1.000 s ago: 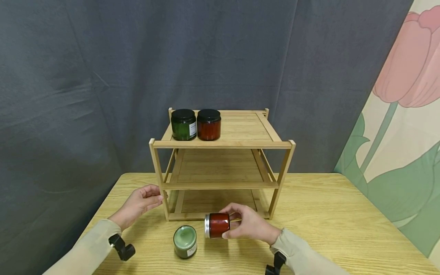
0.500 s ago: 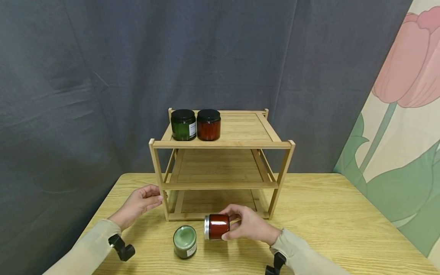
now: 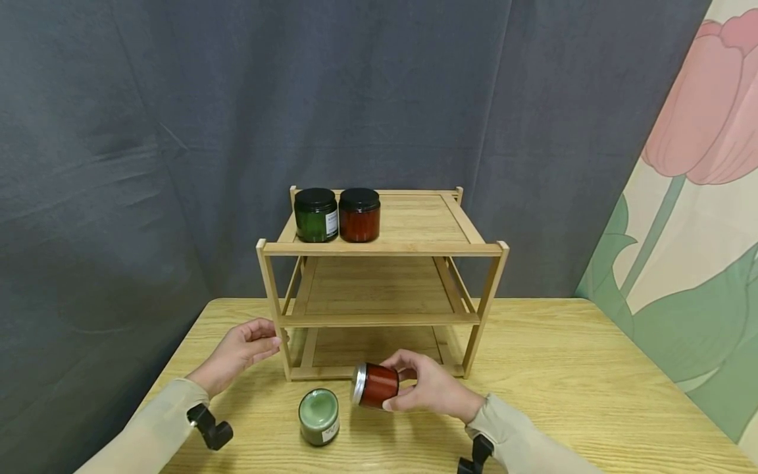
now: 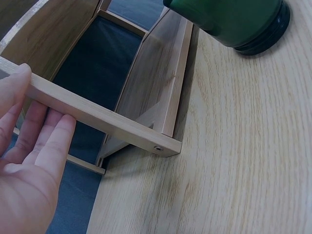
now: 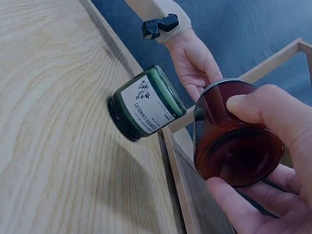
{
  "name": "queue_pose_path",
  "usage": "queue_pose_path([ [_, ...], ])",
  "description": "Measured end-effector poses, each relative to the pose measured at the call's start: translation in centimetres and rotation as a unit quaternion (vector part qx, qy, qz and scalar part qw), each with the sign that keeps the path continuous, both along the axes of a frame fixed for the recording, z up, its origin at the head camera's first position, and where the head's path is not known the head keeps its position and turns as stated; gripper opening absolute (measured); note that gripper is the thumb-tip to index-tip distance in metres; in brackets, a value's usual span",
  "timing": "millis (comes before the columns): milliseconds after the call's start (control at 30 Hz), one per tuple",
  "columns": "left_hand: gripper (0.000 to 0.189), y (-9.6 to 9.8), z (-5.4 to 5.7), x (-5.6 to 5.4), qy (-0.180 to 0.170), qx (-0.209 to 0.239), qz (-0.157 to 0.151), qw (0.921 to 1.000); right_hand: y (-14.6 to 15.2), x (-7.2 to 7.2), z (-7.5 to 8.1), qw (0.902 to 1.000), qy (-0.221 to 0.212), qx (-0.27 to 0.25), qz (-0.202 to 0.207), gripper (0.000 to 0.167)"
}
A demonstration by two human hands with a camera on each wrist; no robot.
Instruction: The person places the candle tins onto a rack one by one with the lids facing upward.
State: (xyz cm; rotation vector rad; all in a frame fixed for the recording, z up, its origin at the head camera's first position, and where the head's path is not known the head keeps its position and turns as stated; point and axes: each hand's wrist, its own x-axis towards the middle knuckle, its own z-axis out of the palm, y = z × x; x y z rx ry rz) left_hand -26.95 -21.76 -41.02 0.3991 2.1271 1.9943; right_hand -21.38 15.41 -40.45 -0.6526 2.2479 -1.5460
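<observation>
My left hand [image 3: 243,345] grips the front left post of a three-tier wooden shelf [image 3: 379,320], thumb on one side and fingers on the other in the left wrist view. In my right hand [image 3: 429,387] is a red glass candle jar [image 3: 379,386], held sideways between thumb and fingers before the bottom tier. Its silver lid [image 3: 358,384] points left and its base [image 5: 239,156] faces the right wrist camera. Left of it, a green scented candle jar [image 3: 318,418] stands upside down on the table, black lid [image 5: 122,119] down, its label [image 5: 146,103] showing.
Two black-lidded jars, one green [image 3: 316,217] and one amber-red [image 3: 360,217], stand side by side at the left of the top tier. A grey curtain [image 3: 379,99] hangs behind the wooden table [image 3: 562,382]; a tulip-printed wall [image 3: 687,217] is at right.
The red jar has tilted in my right hand, its lid end turning slightly upward. My left hand stays on the shelf post, and the green jar has not moved.
</observation>
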Motion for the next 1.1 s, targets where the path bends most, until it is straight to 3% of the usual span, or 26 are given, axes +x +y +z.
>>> queue_pose_path([
  [400,0.03,0.06,0.13,0.08,0.002,-0.007,0.0,1.0,-0.05,-0.1,-0.05,0.9995,0.024,0.018,-0.007,0.058],
  [1100,0.036,0.02,0.21,0.13,-0.002,-0.007,-0.001,1.0,0.04,-0.44,-0.04,0.9998,0.02,0.004,-0.004,0.057],
])
